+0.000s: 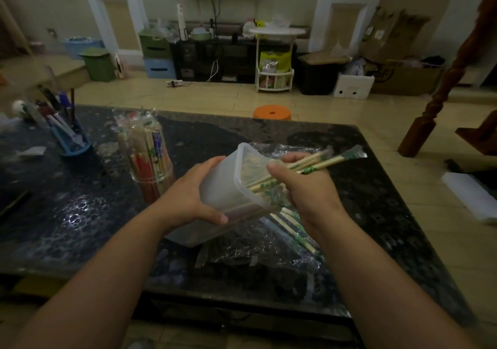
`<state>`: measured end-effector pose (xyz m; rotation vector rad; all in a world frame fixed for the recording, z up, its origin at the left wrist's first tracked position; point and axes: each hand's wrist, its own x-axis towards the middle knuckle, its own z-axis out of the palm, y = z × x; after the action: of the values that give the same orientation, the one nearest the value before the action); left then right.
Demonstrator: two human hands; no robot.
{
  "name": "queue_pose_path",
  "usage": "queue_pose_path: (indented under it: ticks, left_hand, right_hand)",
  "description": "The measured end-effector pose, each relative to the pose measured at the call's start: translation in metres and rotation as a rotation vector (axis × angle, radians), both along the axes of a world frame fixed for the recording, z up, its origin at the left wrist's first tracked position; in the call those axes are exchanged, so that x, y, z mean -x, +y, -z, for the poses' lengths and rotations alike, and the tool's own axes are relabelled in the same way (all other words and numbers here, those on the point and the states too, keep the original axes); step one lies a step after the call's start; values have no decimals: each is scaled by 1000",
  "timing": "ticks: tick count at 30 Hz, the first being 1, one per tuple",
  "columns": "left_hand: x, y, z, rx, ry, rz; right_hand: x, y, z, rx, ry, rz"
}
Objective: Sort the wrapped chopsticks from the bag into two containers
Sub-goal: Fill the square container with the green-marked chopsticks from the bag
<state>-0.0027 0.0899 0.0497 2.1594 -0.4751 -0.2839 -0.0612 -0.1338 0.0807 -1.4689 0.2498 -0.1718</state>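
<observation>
Over dark table (376, 187), green-printed wrapped chopsticks (320, 161) jut from translucent container (223, 187).

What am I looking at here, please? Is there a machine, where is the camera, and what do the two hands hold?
There is no machine: these are a person's two bare hands, filmed by one wide-angle camera worn on the head, looking forward and down. The left hand holds a tilted translucent plastic box. The right hand grips a bunch of green-wrapped chopsticks at the box's open mouth. On the dark table are a clear plastic bag with more chopsticks, a round clear jar of wrapped chopsticks, and a blue pen holder.
</observation>
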Motion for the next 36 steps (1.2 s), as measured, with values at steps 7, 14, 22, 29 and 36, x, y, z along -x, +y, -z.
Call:
queue_pose_path:
  ticks: [7,14,22,29,36]
  left_hand:
    - [-1,1,1,14,22,-24]
    - [0,0,-1,11,29,-28]
    - [0,-1,-2,24,20,-49]
    - [0,0,-1,66,4,-97]
    - [0,-1,-2,84,4,-107]
  right_hand:
    - [-1,-3,-3,101,-114,86]
    - [0,-5,-5,146,-157,140]
    - [-2,-6,3,343,-107,98]
    - [-4,-16,12,427,19,-15]
    - [2,-13,26,842,436,-712]
